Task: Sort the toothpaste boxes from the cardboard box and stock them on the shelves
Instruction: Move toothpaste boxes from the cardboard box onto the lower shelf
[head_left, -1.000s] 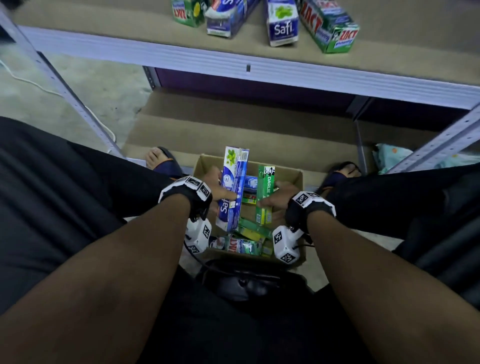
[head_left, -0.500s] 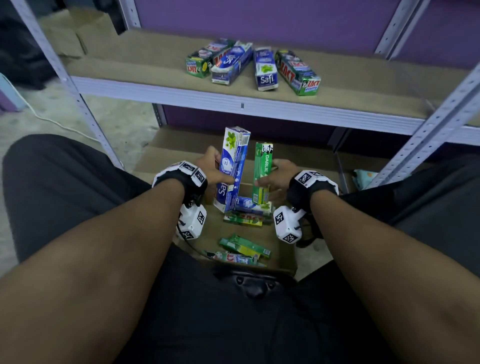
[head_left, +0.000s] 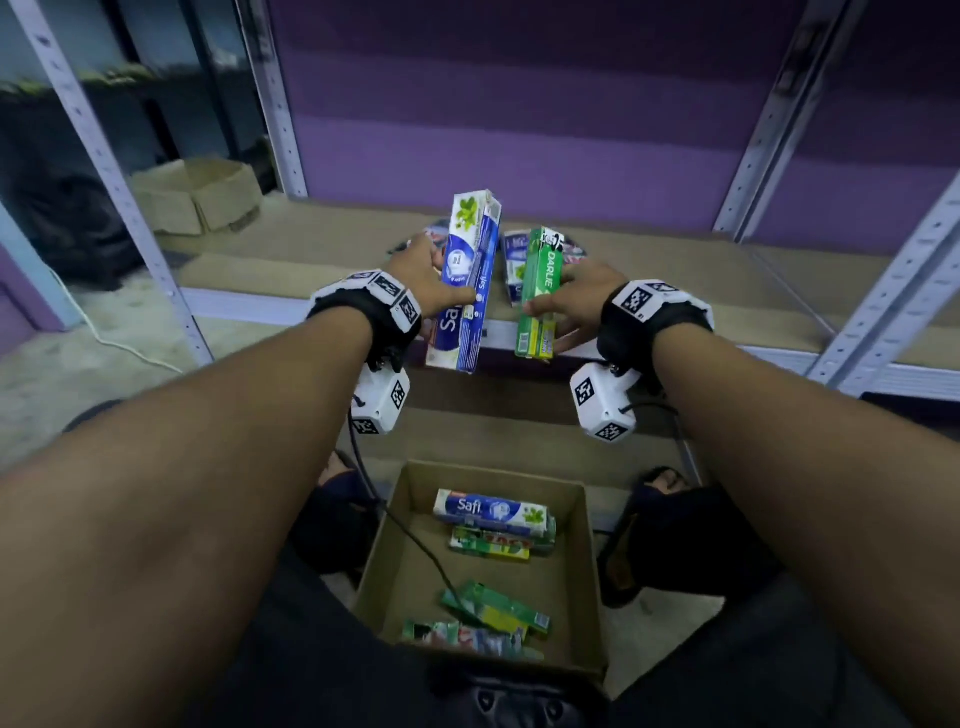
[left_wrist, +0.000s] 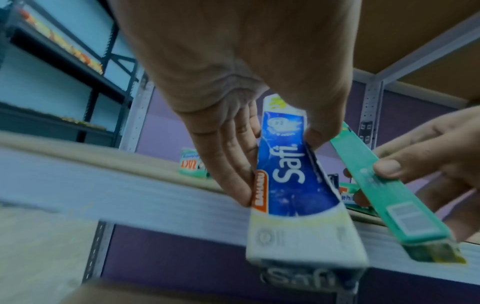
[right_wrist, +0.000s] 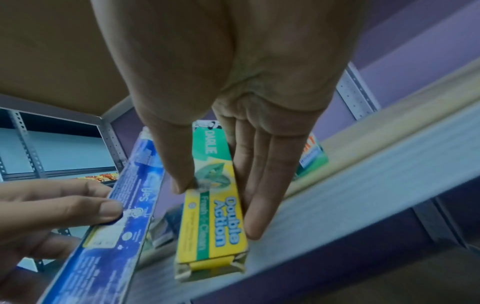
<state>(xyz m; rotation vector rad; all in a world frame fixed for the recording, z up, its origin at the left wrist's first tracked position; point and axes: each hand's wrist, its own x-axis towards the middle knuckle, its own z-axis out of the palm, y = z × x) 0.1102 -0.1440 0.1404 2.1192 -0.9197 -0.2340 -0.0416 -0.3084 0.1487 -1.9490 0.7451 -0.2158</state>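
The person is holding 2 toothpaste boxes upright in the air, just in front of the near edge of the shelf (head_left: 322, 244), well above the cardboard box (head_left: 395, 551) on the floor, which is holding about 4 more cartons. The left hand (head_left: 421, 280) is pinching the blue Safi box (head_left: 465, 280) across its width, thumb on the right narrow edge and straight fingers (left_wrist: 231, 164) along the left one. The right hand (head_left: 576, 296) is gripping the green Darlie box (head_left: 537, 296) likewise, thumb on the left and long fingers (right_wrist: 259, 185) lying down the right side. Both cartons are looking light and stiff along their length, though the thin card panels would probably be denting under a hard squeeze, and the glossy print may be sliding a little. Holding near the middle, across the narrow edges where the folds are stiffening the card, seems the sound grip; the glued end flaps look weaker. Other boxes (head_left: 514, 254) are lying on the shelf behind them.
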